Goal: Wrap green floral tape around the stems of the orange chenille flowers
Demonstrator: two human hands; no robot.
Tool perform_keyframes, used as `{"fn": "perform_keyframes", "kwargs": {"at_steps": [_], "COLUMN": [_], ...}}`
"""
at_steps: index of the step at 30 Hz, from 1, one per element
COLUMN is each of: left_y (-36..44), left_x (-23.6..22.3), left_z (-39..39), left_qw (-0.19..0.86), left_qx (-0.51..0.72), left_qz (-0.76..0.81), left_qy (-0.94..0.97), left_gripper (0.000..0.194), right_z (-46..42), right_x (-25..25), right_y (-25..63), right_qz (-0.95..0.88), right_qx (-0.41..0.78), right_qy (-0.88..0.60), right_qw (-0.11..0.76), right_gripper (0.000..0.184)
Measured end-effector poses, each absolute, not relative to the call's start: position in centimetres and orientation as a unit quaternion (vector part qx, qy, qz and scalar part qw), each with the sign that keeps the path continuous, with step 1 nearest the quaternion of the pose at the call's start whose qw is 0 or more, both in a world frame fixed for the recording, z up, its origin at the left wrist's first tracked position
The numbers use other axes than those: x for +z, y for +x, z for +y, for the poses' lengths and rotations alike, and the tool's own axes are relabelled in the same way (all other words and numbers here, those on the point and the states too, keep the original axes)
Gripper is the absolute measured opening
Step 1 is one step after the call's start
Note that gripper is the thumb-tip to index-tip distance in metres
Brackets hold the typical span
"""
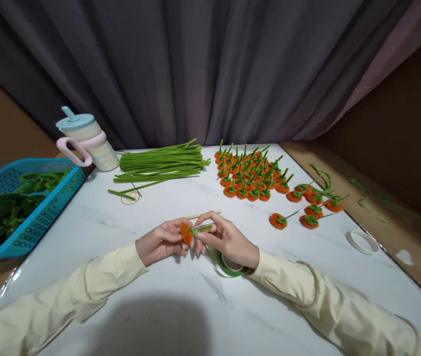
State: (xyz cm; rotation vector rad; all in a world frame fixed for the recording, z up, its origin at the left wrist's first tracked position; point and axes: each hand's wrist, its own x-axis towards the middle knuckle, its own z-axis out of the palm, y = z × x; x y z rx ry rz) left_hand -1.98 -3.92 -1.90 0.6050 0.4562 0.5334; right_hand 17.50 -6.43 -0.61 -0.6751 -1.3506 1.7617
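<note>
Over the middle of the table, my left hand [165, 240] is closed on a small orange pipe-cleaner persimmon [186, 233], which lies tilted with its green stem [206, 228] pointing right. My right hand [228, 240] pinches at the base of that stem; exactly what lies between those fingertips is partly hidden. Beneath the right wrist is a roll of green tape [228, 271], half covered by the hand. A thin wooden stick [210, 214] shows just behind both hands.
Green pipe cleaners [162, 163] lie in a bundle at the back. Several finished persimmons [249, 173] stand right of it, with wire-stemmed ones [279, 221] nearer. A white tape ring [362, 242] sits far right. At left are a tumbler [104, 153] and a blue basket [43, 225] of leaves.
</note>
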Motion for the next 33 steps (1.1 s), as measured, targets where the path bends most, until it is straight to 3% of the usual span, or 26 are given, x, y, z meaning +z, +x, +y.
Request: {"fn": "perform_keyframes", "kwargs": {"at_steps": [13, 22, 28, 33], "left_y": [-2.5, -2.5, -2.5, -2.5], "left_x": [-2.6, -2.4, -2.4, -2.4], "left_z": [-3.8, -3.7, -3.6, -3.8], "left_qw": [0.916, 0.922, 0.923, 0.914], "left_qx": [0.219, 0.195, 0.195, 0.211], "left_qz": [0.182, 0.185, 0.181, 0.188], "left_qy": [0.282, 0.279, 0.279, 0.290], "left_gripper": [0.022, 0.020, 0.019, 0.023], "right_z": [-7.2, -7.3, -7.4, -7.5], "right_x": [-0.5, -1.1, -1.1, -0.8], "right_y": [18.4, 18.4, 18.3, 18.2], "right_qz": [-0.772, -0.842, -0.838, -0.754], "right_qx": [0.406, 0.244, 0.248, 0.431], "right_qy": [-0.315, -0.283, -0.292, -0.327], "right_qw": [0.373, 0.388, 0.389, 0.372], "right_gripper": [0.008, 0.015, 0.012, 0.014]}}
